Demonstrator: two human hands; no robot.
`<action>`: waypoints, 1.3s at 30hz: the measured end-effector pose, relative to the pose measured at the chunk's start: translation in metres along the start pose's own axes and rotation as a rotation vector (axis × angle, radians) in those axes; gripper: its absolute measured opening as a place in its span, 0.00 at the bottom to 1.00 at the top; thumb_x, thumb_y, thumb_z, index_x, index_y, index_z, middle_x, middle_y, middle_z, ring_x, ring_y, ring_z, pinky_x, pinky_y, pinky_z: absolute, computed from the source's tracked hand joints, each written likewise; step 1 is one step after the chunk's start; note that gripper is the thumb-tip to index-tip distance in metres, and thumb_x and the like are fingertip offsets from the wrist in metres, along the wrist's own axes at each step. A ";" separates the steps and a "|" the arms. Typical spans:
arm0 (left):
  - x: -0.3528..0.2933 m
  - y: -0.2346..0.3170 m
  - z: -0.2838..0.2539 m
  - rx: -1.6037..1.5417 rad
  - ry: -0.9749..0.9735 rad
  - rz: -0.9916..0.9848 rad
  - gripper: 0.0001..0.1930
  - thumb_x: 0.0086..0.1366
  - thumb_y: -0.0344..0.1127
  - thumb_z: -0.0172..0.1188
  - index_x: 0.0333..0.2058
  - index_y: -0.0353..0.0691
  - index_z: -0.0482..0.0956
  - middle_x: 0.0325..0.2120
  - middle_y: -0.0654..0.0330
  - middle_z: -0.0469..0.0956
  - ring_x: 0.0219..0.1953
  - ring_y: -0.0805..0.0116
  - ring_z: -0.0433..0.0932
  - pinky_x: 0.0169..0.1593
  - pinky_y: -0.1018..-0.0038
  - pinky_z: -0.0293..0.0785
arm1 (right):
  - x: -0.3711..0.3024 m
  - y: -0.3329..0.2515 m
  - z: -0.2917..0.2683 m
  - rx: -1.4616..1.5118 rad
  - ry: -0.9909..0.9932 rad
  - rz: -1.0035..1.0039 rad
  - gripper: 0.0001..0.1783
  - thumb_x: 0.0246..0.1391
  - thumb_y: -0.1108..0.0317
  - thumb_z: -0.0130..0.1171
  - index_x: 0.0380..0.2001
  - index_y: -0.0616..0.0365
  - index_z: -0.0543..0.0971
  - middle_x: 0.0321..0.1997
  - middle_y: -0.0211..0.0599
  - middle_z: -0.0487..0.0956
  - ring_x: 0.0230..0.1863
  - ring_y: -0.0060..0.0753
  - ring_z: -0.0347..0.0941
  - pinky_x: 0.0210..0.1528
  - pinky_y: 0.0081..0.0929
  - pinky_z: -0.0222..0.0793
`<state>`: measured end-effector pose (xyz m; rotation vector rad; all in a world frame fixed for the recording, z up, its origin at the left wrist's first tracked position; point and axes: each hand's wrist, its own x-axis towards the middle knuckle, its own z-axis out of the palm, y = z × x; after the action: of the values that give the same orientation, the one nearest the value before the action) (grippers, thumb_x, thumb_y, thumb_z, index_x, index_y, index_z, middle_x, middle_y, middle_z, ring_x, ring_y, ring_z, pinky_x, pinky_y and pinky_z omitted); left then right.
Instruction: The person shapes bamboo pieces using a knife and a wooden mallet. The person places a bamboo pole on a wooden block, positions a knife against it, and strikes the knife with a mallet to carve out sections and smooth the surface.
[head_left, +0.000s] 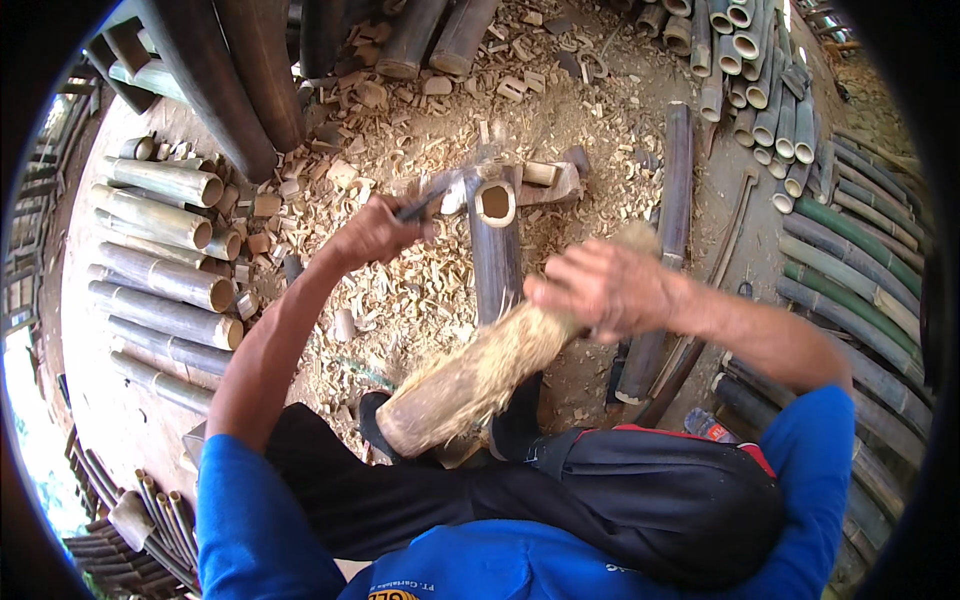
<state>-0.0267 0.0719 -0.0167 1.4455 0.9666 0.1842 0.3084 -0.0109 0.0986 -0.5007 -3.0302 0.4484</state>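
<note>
My left hand (375,235) is closed round the dark handle of a bladed tool (420,203). Motion blurs its pale metal blade, which reaches the top of a dark bamboo tube (497,260) with a pale-rimmed opening. In front of that tube, my right hand (605,290) grips a thick wooden club (440,395), slanting from upper right to lower left. Its middle is badly frayed and its wide end hangs over my feet. The club hides the tube's lower part.
Wood chips (390,300) cover the ground. Cut bamboo tubes (165,270) lie in a row at left, with more stacked tubes (770,100) at upper right and long poles (850,260) at right. A long dark bamboo piece (676,190) lies right of the work. Large dark bamboo poles (230,80) rise at upper left.
</note>
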 end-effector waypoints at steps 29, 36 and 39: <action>0.002 0.009 -0.040 0.850 0.256 0.126 0.30 0.64 0.66 0.57 0.29 0.40 0.87 0.11 0.62 0.74 0.13 0.71 0.69 0.20 0.66 0.68 | 0.031 0.000 -0.035 0.785 -0.175 1.370 0.39 0.50 0.64 0.66 0.61 0.64 0.61 0.60 0.61 0.69 0.56 0.49 0.74 0.54 0.49 0.78; 0.006 -0.004 -0.051 0.801 0.221 0.193 0.31 0.63 0.66 0.59 0.23 0.39 0.83 0.10 0.62 0.72 0.12 0.68 0.68 0.20 0.65 0.68 | 0.051 -0.012 -0.040 0.608 0.487 0.945 0.36 0.52 0.62 0.64 0.60 0.63 0.61 0.55 0.63 0.74 0.50 0.54 0.77 0.53 0.52 0.78; 0.011 0.008 -0.047 0.739 0.195 0.149 0.31 0.63 0.65 0.60 0.21 0.38 0.81 0.09 0.62 0.70 0.12 0.68 0.67 0.19 0.66 0.67 | 0.040 0.004 -0.018 0.652 0.109 1.187 0.34 0.50 0.63 0.65 0.56 0.62 0.62 0.53 0.59 0.74 0.49 0.52 0.77 0.49 0.48 0.80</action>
<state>-0.0463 0.1154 -0.0071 2.2110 1.1469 0.0760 0.2735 0.0104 0.1138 -2.0391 -1.9277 1.2581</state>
